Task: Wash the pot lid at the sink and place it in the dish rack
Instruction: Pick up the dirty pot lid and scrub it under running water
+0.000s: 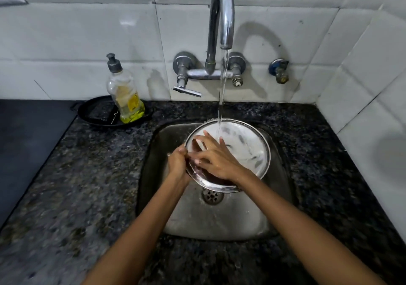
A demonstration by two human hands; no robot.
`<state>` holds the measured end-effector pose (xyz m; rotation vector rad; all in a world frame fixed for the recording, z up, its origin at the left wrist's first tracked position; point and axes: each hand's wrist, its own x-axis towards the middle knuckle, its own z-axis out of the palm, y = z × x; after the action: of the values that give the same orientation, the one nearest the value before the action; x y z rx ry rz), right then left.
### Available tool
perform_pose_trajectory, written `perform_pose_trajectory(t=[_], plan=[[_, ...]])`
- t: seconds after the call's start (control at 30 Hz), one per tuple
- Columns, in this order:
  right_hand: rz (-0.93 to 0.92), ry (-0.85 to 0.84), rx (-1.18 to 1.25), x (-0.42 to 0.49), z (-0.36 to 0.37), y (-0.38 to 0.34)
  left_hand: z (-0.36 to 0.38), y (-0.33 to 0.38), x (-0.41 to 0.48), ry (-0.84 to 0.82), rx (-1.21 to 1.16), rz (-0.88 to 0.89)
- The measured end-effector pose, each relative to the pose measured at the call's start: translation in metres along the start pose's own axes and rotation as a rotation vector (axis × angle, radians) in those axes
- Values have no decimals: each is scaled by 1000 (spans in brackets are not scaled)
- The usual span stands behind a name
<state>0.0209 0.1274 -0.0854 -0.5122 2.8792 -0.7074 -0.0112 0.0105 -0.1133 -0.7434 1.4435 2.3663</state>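
Round stainless-steel pot lid (243, 146) sits tilted over the steel sink basin (219, 219), above the round drain strainer (212, 196), concave side facing up; water stream (222, 96) from the chrome gooseneck tap (220, 14) lands on the lid near its 12 o'clock rim; left hand (176, 164) has its grip closed on the lid's rim at about 9 o'clock, thumb on top; right hand (216, 159) lies flat on the lid's inner face, fingers spread toward 10 o'clock, grip open, nothing clasped; lid interior looks white and streaky, soap or glare, cannot tell; clear dish-soap bottle with yellow liquid and grey pump (124, 91) stands in a black round tray (96, 114) on the dark speckled granite worktop (66, 175), at 10 o'clock from the sink; small blue-handled valve (278, 70) on the white tiled wall (87, 32) at 2 o'clock.
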Motion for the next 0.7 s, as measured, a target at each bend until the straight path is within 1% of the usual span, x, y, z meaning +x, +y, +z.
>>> perform_pose_trajectory(t=[0.13, 0.2, 0.27, 0.37, 0.43, 0.47, 0.5, 0.57, 0.6, 0.67, 0.7], plan=[[-26, 151, 172, 11, 2, 1, -2, 15, 2, -72, 46, 60], [-40, 163, 185, 10, 3, -4, -3, 19, 4, -97, 55, 80], [-76, 102, 72, 2, 5, -8, -7, 21, 5, -92, 56, 84], [-40, -63, -186, -28, -5, -8, -20, 20, 11, -7, 70, 32], [-106, 5, -451, -46, -15, -4, -28, 19, 16, 34, 91, -40], [-137, 65, -538, -50, -20, -3, -30, 18, 18, 37, 118, -85], [-140, 101, -571, -51, -26, 0, -31, 18, 18, 34, 144, -133], [-104, 159, -514, -48, -40, 5, -31, 24, 13, -3, 266, -219], [-40, 181, -415, -46, -50, 8, -30, 30, 9, -50, 357, -239], [160, 184, -134, -38, -74, 12, -28, 46, 7, -182, 659, -188], [234, 162, 17, -31, -85, 16, -23, 55, 4, -232, 818, -89]])
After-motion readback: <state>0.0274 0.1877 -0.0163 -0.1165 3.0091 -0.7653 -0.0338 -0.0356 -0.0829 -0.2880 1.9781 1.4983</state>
